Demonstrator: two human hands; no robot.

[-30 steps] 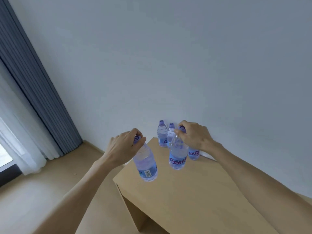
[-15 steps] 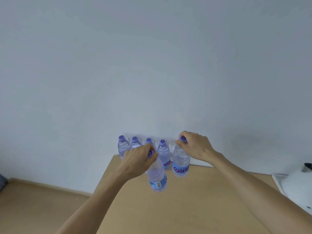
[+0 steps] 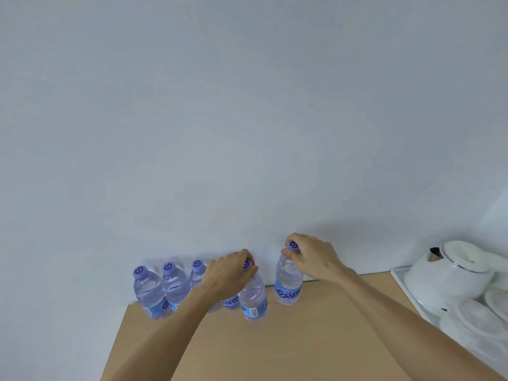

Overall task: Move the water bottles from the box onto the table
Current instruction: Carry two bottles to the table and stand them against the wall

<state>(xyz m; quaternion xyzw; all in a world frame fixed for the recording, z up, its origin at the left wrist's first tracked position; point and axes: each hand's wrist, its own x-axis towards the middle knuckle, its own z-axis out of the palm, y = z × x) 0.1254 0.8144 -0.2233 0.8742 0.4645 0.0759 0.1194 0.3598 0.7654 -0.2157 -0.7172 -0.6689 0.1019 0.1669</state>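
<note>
Two water bottles hang by their purple caps from my pinching fingers. My left hand [image 3: 228, 273] holds the left bottle [image 3: 253, 298], tilted, its base toward 5 o'clock. My right hand [image 3: 310, 257] holds the right bottle [image 3: 288, 281] upright, at the table [image 3: 275, 347] back edge. My left wrist hides a fourth standing bottle behind.

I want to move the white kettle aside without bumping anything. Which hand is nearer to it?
The right hand, which grips a bottle's cap well left of the white kettle. The left hand holds another bottle farther left still.
</note>
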